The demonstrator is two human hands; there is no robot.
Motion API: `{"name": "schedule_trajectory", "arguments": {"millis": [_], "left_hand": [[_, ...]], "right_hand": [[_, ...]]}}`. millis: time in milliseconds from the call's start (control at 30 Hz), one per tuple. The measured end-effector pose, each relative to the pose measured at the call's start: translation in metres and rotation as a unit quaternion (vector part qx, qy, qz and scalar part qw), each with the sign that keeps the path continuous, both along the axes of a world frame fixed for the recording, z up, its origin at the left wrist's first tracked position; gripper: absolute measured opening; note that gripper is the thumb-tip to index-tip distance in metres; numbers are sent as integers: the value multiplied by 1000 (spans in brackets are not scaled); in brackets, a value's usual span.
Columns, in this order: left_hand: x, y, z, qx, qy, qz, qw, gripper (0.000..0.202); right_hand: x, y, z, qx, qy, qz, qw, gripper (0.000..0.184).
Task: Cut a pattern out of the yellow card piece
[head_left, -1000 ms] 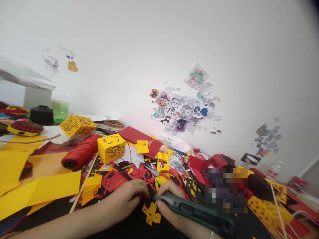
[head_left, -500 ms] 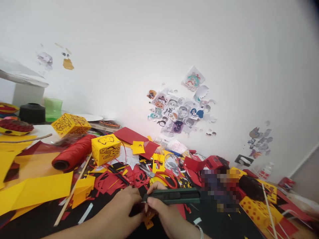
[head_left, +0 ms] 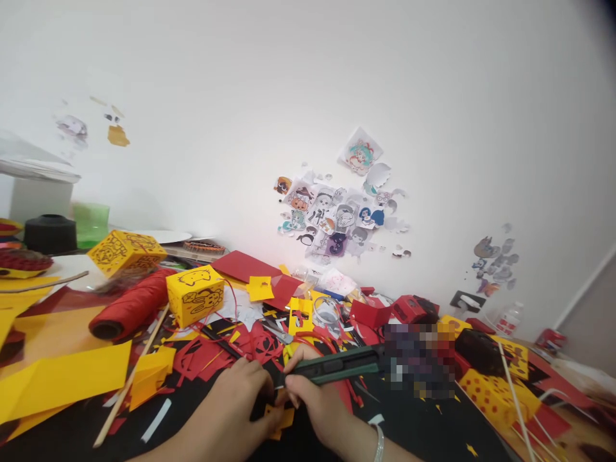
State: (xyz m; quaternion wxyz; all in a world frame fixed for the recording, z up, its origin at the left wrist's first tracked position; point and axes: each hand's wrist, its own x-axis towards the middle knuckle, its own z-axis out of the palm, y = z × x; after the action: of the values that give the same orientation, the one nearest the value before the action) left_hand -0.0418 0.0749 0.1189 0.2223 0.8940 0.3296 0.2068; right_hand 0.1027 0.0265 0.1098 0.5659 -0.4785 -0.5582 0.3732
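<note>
My right hand [head_left: 317, 404] is closed round a green utility knife [head_left: 337, 366]. Its handle slants up to the right, and the blade end points left, close to the fingers of my other hand. My left hand [head_left: 240, 401] is curled, thumb and fingers gripping a small piece of yellow-orange paper [head_left: 287, 418] low over the black work surface [head_left: 192, 423]. Most of that paper is hidden by the fingers, so I cannot tell whether the blade touches it. Just beyond the knife, scissors with red and yellow handles [head_left: 308, 340] lie partly behind my right hand.
Left of my hands are a wooden stick [head_left: 132, 378], folded yellow paper [head_left: 72, 375], a red thread spool [head_left: 132, 305] and a yellow patterned box [head_left: 195, 298]. Red paper scraps [head_left: 199, 356] lie ahead. A dotted yellow box [head_left: 495, 398] sits at the right, and a white wall rises behind.
The view has shifted slightly, moving the background left. The knife's handle has tilted, its right end now higher. Both hands stay close together at the yellow-orange paper.
</note>
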Motion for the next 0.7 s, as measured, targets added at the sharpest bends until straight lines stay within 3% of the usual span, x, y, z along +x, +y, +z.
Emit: {"name": "schedule_trajectory", "arguments": {"millis": [133, 267, 367, 500, 600, 700], "left_hand": [[4, -8, -3, 18, 15, 3, 1000, 18], [4, -1, -10, 9, -9, -19, 1000, 4], [0, 7, -8, -18, -11, -11, 1000, 13], [-10, 11, 3, -28, 14, -18, 999, 16], [-15, 11, 8, -12, 40, -16, 999, 18], [-16, 12, 9, -11, 51, -20, 998, 17]], "right_hand": [[0, 6, -6, 44, 61, -25, 997, 12], [3, 4, -7, 51, 72, -7, 996, 9], [7, -5, 2, 66, -46, 0, 997, 8], [8, -15, 13, 60, -241, -13, 969, 14], [3, -16, 11, 33, -320, -28, 946, 19], [-3, -14, 3, 61, -360, -50, 930, 19]]}}
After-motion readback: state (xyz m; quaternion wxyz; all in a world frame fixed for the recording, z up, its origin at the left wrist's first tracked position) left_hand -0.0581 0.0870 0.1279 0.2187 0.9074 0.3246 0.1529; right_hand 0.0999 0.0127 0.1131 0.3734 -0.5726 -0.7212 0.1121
